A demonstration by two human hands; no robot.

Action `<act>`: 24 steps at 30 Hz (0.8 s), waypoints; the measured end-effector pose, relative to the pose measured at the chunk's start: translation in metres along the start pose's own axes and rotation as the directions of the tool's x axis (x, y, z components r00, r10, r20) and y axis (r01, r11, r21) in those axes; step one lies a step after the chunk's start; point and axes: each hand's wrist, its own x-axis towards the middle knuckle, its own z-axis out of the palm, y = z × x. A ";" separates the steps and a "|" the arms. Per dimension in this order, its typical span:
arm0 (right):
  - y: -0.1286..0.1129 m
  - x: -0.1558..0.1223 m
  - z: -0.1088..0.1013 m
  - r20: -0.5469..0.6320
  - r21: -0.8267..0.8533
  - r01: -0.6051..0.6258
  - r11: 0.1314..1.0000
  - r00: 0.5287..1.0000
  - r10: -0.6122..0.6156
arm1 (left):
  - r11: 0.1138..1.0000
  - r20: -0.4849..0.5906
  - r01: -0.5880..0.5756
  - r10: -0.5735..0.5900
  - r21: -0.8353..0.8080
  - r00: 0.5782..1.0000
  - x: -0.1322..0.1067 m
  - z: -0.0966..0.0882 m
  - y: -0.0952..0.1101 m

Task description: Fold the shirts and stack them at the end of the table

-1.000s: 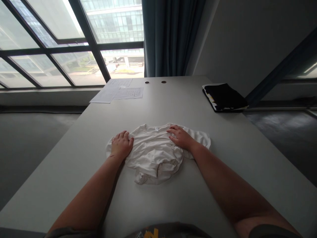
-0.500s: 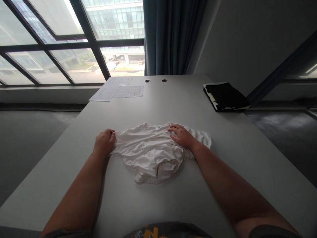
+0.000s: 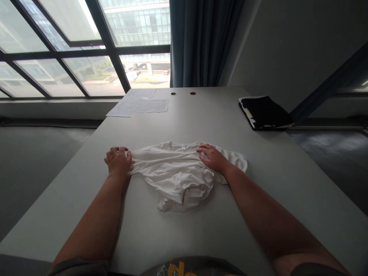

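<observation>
A white short-sleeved T-shirt (image 3: 161,165) lies on the white table (image 3: 184,237), its collar toward the far side. The lower body of the shirt is bunched up in creases nearer to me. My left hand (image 3: 118,163) rests at the end of the left sleeve, fingers a little spread; the sleeve edge is partly hidden under it. On the upper right of the shirt, below the collar, my right hand (image 3: 212,157) lies flat with the fingers stretched out. The right sleeve (image 3: 238,159) extends beyond that wrist.
Printed sheets of paper (image 3: 123,106) lie at the table's far left. A folded black item (image 3: 267,111) with a pale edge sits at the far right. Two round cable holes are near the back edge, before a dark blue curtain (image 3: 198,46) and windows.
My left hand has shifted slightly left and its fingers have spread from a closer grip. The left sleeve is stretched out further and smoother. My right hand stays in place on the shirt.
</observation>
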 end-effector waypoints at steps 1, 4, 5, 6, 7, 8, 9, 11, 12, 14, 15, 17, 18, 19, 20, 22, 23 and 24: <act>-0.001 0.000 0.000 0.001 -0.003 0.001 1.000 1.000 -0.001 | 0.999 -0.016 -0.038 0.038 0.003 0.999 -0.006 -0.002 0.008; -0.004 -0.001 0.000 0.015 -0.024 -0.002 1.000 1.000 0.002 | 0.968 0.062 -0.248 0.251 -0.041 0.966 -0.028 0.000 0.036; -0.005 -0.001 -0.001 0.010 -0.041 -0.011 0.999 1.000 0.012 | 0.949 0.135 -0.308 0.314 -0.063 0.940 -0.036 0.004 0.045; -0.008 -0.001 -0.002 -0.010 -0.067 -0.031 0.997 0.999 0.031 | 0.936 0.211 -0.344 0.352 -0.075 0.912 -0.043 0.008 0.053; -0.010 -0.001 -0.004 -0.044 -0.099 -0.061 0.993 0.997 0.057 | 0.933 0.278 -0.354 0.359 -0.072 0.891 -0.048 0.012 0.060; -0.012 -0.001 -0.006 -0.092 -0.136 -0.099 0.986 0.992 0.087 | 0.935 0.337 -0.349 0.349 -0.063 0.874 -0.051 0.016 0.065; -0.014 -0.001 -0.008 -0.141 -0.173 -0.137 0.975 0.984 0.113 | 0.940 0.385 -0.336 0.329 -0.050 0.862 -0.052 0.019 0.068; -0.017 0.000 -0.011 -0.184 -0.235 -0.195 0.952 0.971 0.154 | 0.949 0.446 -0.314 0.296 -0.036 0.845 -0.051 0.021 0.069; -0.017 0.000 -0.012 -0.169 -0.261 -0.214 0.941 0.970 0.174 | 0.949 0.465 -0.312 0.292 -0.035 0.836 -0.049 0.020 0.068; -0.015 0.000 -0.011 -0.099 -0.307 -0.249 0.919 0.968 0.229 | 0.949 0.485 -0.315 0.290 -0.033 0.825 -0.044 0.017 0.065; -0.012 -0.001 -0.010 -0.064 -0.326 -0.266 0.907 0.964 0.259 | 0.948 0.491 -0.318 0.291 -0.031 0.821 -0.042 0.016 0.064; -0.005 -0.002 -0.006 -0.016 -0.364 -0.300 0.882 0.949 0.316 | 0.946 0.502 -0.324 0.289 -0.020 0.815 -0.038 0.015 0.062; -0.001 -0.002 -0.003 0.003 -0.386 -0.315 0.867 0.939 0.343 | 0.945 0.505 -0.328 0.290 -0.014 0.813 -0.035 0.016 0.061; 0.004 -0.001 -0.001 0.024 -0.409 -0.332 0.850 0.927 0.374 | 0.943 0.506 -0.333 0.292 -0.010 0.812 -0.032 0.018 0.060; 0.008 0.000 0.001 0.045 -0.432 -0.350 0.831 0.912 0.408 | 0.941 0.506 -0.337 0.295 -0.009 0.810 -0.028 0.020 0.060; 0.016 0.006 0.004 0.084 -0.470 -0.375 0.799 0.882 0.463 | 0.938 0.506 -0.345 0.306 -0.018 0.806 -0.017 0.027 0.060; 0.019 0.010 0.004 0.102 -0.479 -0.376 0.793 0.874 0.476 | 0.937 0.504 -0.348 0.314 -0.027 0.805 -0.011 0.031 0.060; 0.024 0.014 0.004 0.117 -0.483 -0.370 0.793 0.871 0.477 | 0.936 0.501 -0.351 0.320 -0.035 0.804 -0.004 0.035 0.061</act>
